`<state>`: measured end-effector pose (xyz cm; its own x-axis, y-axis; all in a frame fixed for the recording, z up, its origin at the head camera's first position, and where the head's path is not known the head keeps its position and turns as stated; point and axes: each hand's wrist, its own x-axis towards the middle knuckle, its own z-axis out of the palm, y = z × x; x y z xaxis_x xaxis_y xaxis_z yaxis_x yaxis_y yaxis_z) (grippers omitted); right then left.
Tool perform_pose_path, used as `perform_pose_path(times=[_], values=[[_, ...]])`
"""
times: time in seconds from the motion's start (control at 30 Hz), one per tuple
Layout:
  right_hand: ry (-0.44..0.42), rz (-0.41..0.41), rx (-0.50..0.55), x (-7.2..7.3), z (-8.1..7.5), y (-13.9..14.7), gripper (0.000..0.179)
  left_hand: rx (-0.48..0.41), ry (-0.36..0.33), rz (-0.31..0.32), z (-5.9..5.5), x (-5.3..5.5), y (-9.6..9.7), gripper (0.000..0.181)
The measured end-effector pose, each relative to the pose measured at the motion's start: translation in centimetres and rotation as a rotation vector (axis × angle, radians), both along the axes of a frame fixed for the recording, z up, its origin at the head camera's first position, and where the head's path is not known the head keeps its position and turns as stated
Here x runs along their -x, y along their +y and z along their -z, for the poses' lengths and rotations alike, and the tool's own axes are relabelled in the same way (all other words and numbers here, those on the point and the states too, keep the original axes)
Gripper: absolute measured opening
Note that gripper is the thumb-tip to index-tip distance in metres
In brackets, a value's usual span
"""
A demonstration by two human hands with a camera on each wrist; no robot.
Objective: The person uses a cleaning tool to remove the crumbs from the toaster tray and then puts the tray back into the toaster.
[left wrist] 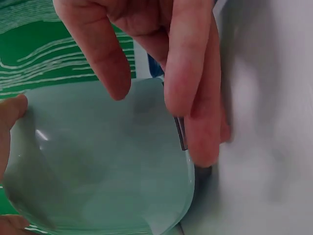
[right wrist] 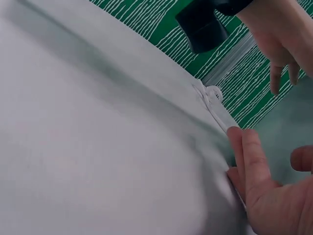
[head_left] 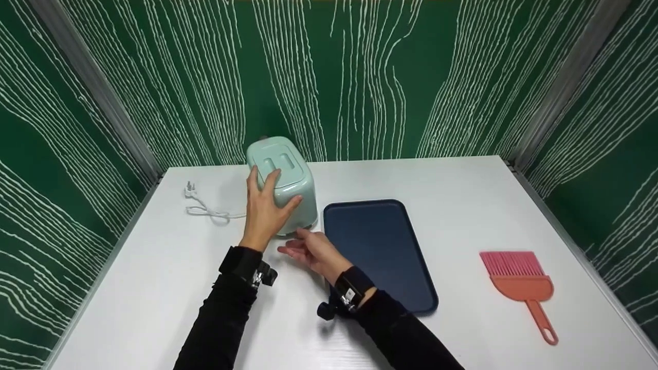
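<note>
A mint-green toaster (head_left: 303, 198) with a lid stands on the white table. My left hand (head_left: 268, 208) holds the lidded top, its fingers spread across the lid and its thumb on the near corner. Low at the toaster's near end is my right hand (head_left: 318, 251), palm turned up and fingers extended close to the tabletop. In the left wrist view, those fingertips (left wrist: 203, 147) lie beside a narrow metal strip (left wrist: 181, 132) at the toaster's lower edge. Whether they touch it is hard to tell.
A dark blue tray (head_left: 378, 246) lies right of the toaster, partly under my right forearm. Farther right is an orange brush (head_left: 522, 288) with pink bristles. The toaster's white cord (head_left: 208, 210) and plug (head_left: 190, 191) lie to its left. Green walls with white lines enclose the table.
</note>
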<state>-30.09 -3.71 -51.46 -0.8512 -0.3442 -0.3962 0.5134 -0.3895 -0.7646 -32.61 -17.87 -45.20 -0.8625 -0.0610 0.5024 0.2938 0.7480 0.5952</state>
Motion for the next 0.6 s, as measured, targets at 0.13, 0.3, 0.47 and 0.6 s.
perform_pose_path(times=[0.13, 0.3, 0.47, 0.6], values=[[-0.014, 0.052, 0.086, 0.2, 0.5, -0.5, 0.046, -0.048, -0.028, -0.015, 0.2, 0.1, -0.1, 0.083], [-0.019, 0.096, 0.141, 0.6, 0.8, -0.9, 0.046, -0.088, -0.070, -0.013, 0.5, 0.2, -0.1, 0.087], [-0.040, 0.161, 0.179, 1.0, 1.2, -1.5, 0.042, -0.103, -0.100, -0.028, 0.9, 0.3, -0.3, 0.087], [-0.033, 0.216, 0.174, 1.3, 1.4, -2.1, 0.032, -0.103, -0.093, -0.031, 1.2, 0.4, -0.3, 0.086]])
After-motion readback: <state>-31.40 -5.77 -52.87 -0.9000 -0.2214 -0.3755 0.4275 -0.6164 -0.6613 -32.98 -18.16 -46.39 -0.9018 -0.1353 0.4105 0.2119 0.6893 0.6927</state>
